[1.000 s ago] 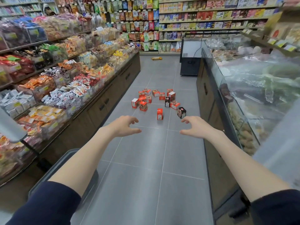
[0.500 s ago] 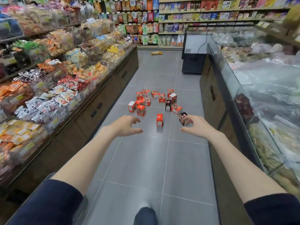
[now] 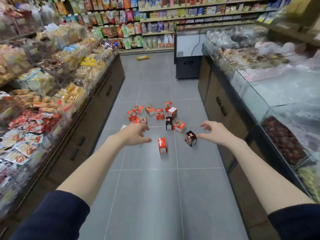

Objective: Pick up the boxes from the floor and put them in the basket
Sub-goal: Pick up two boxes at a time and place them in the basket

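**Both hands out over scattered boxes in a shop aisle**

At nine o'clock in the view, snack shelves (image 3: 43, 94) hold tiers of bagged goods above dark cabinet fronts. The person's left hand (image 3: 134, 135) reaches forward from a dark sleeve, palm down, fingers loosely curled and a little apart, thumb pointing toward three o'clock; it holds nothing. It covers the near-left edge of the boxes.

The boxes (image 3: 155, 113) lie on the grey tiled floor (image 3: 147, 196) at twelve o'clock from the hands, most of them red and tipped at odd angles. Among them stands a tall black box (image 3: 168, 123). Between the hands, a red box (image 3: 162, 145) stands upright on its own. At two o'clock from it a dark box (image 3: 190, 138) sits tilted on the tile.

The right hand (image 3: 216, 134) is at three o'clock from the dark box, fingers bent and spread, gripping nothing. Its thumb tip shows just beside the box's top corner; whether they touch cannot be told.

Far up the aisle lies a yellow packet (image 3: 142, 57). A glass counter (image 3: 259, 94) runs along the three o'clock side.
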